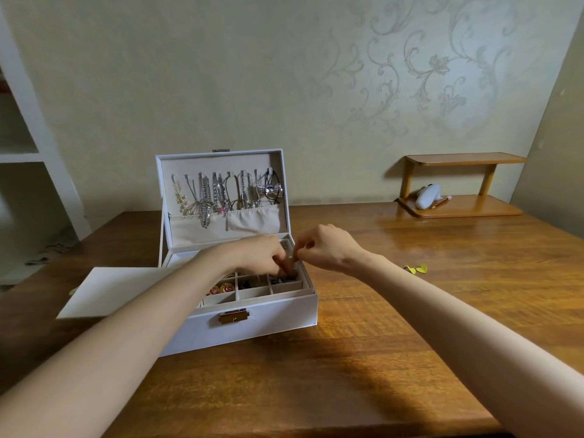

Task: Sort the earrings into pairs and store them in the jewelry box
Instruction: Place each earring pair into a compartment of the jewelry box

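A white jewelry box point(252, 327) stands open on the wooden table, its lid upright and hung with silver necklaces and hair pieces point(221, 194). Its top tray is split into small compartments; pink and gold earrings point(221, 289) lie in a left one and dark pieces point(249, 282) in the middle. My left hand point(262, 256) reaches into the tray's back right compartments with curled fingers on something small and hidden. My right hand point(322, 248) hovers just right of it, fingertips pinched on a tiny item I cannot make out. Two yellow heart-shaped earrings point(417, 269) lie on the table to the right.
A white flat tray or card point(107, 292) lies left of the box. A small wooden two-tier shelf point(461, 184) stands at the back right with a white object point(428, 196) on it. The table's front edge point(316, 434) is near me. White shelving point(28, 153) stands at far left.
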A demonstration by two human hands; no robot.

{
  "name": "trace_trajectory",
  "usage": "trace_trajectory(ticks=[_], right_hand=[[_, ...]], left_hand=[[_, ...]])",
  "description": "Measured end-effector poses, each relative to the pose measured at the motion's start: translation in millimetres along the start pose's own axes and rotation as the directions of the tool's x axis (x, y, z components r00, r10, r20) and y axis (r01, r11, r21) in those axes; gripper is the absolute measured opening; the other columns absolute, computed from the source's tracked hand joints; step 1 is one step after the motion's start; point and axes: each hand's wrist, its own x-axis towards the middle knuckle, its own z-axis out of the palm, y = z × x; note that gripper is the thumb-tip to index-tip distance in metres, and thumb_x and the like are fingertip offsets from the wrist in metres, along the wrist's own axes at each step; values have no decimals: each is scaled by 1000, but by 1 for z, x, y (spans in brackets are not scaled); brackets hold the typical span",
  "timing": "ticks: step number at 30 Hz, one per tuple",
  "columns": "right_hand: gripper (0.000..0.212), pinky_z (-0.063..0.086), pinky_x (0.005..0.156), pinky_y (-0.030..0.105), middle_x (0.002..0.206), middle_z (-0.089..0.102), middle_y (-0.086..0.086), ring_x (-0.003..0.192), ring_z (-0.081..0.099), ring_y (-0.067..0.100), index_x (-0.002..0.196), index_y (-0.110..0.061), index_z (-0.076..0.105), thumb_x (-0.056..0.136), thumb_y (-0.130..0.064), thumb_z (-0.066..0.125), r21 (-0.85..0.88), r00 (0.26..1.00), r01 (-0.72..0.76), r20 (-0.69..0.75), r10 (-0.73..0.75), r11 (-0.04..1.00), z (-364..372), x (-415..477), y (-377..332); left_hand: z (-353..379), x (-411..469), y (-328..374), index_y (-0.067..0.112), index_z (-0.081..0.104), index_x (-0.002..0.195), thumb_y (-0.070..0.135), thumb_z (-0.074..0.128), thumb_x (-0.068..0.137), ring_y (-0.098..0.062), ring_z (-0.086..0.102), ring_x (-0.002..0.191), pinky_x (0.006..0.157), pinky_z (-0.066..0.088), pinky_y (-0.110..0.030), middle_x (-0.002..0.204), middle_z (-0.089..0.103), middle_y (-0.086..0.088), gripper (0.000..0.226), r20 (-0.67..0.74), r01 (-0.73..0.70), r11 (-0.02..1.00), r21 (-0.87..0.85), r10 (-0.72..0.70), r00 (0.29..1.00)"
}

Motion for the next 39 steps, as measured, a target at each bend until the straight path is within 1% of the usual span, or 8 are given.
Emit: trace_trajectory(ticks=[5, 11, 14, 18, 23, 28, 35, 39], right_hand=[[23, 51, 73, 34, 82, 70, 5, 78, 60, 28, 85, -25, 74, 76, -22, 54, 38, 999, 2, -32, -1, 999, 0, 0, 2], [27, 43, 68, 28, 85, 68, 3, 74, 54, 22, 93, -29, 75, 80, -20, 52, 7, 1000, 13, 14, -13, 1000, 0, 1, 1], [30, 45, 72, 31, 95, 70, 5, 85, 59, 28, 96, -32, 73, 80, -22, 50, -62, 998, 31, 48, -28, 998, 3, 3, 0], [30, 47, 74, 32, 100, 69, 6, 90, 61, 30, 97, -33, 72, 80, -23, 50, -81, 997, 32, 74, -26, 996, 4, 3, 0], [29, 49, 76, 32, 99, 69, 6, 90, 61, 29, 98, -33, 72, 80, -24, 51, -68, 996, 38, 87, -32, 997, 3, 3, 2], [30, 47, 71, 30, 94, 70, 5, 86, 61, 29, 96, -31, 73, 78, -21, 51, -27, 996, 45, 76, -43, 999, 4, 2, 5], [26, 44, 67, 28, 83, 68, -1, 79, 58, 21, 85, -25, 72, 78, -12, 50, 136, 997, -14, -73, 24, 991, 4, 2, 9], [22, 45, 66, 29, 82, 66, 1, 81, 60, 24, 85, -20, 67, 79, -8, 49, 151, 991, -64, -110, 81, 986, 3, 0, 15]], left_hand=[[-7, -3, 0, 19, 68, 107, 7, 56, 88, -13, 57, 84, 81, 47, -30, 93, 65, 1, 25, 44, -6, 1000, -20, 7, 999], [-3, -3, -2, 19, 67, 112, 7, 55, 88, -18, 59, 91, 84, 49, -32, 105, 66, -6, 29, 53, -28, 997, -67, 32, 998], [-5, -6, 0, 19, 66, 113, 6, 53, 89, 0, 51, 70, 65, 39, -13, 87, 61, 5, 30, 70, -41, 996, -79, 46, 996], [-7, -7, 0, 23, 66, 103, 6, 53, 89, 7, 47, 52, 51, 32, -8, 69, 52, 11, 25, 58, -42, 994, -101, 48, 997], [-2, -1, -2, 9, 70, 88, 22, 64, 85, -10, 46, 62, 61, 36, -27, 70, 56, 2, 15, -41, -8, 998, -68, 6, 999], [7, 4, 11, 21, 49, 59, 31, 69, 78, -15, 43, 58, 51, 31, -26, 58, 44, 5, 30, -234, 112, 974, 198, -64, 970], [15, 5, 14, 12, 65, 83, 27, 64, 78, -24, 58, 82, 60, 35, -27, 82, 59, -3, 16, -314, 128, 956, 264, -41, 949], [14, 2, 9, 13, 61, 76, 25, 66, 76, -20, 54, 73, 60, 37, -27, 76, 59, 0, 13, -336, 101, 982, 157, -43, 941]])
